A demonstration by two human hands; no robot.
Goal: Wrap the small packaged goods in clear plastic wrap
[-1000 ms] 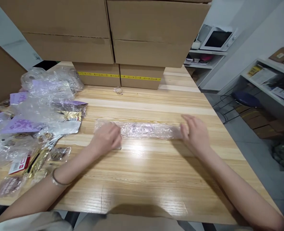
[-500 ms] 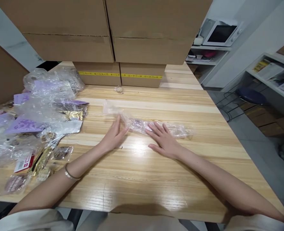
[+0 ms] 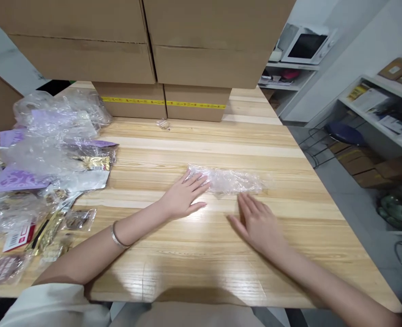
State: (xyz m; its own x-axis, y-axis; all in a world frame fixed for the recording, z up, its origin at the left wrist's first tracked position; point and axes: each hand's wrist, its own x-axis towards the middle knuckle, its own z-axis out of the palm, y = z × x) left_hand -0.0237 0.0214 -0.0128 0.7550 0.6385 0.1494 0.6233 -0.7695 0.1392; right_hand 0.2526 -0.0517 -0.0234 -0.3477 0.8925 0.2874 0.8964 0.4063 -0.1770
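Observation:
A crumpled clear plastic wrap (image 3: 233, 181) lies bunched on the wooden table (image 3: 201, 254), right of centre. My left hand (image 3: 183, 196) lies flat with its fingers spread, the fingertips resting on the wrap's left end. My right hand (image 3: 258, 222) rests flat on the table just in front of the wrap, fingers pointing at it, holding nothing. A bracelet sits on my left wrist.
A heap of clear bags, purple cards and gold packets (image 3: 44, 159) covers the table's left side. Stacked cardboard boxes (image 3: 153, 50) stand along the back. A small wrapped item (image 3: 163, 123) lies by the boxes. Shelves (image 3: 378, 109) and a stool stand to the right.
The long plastic roll has been folded in from the left into a shorter bundle. My left hand moved right onto it; my right hand slid off it toward me.

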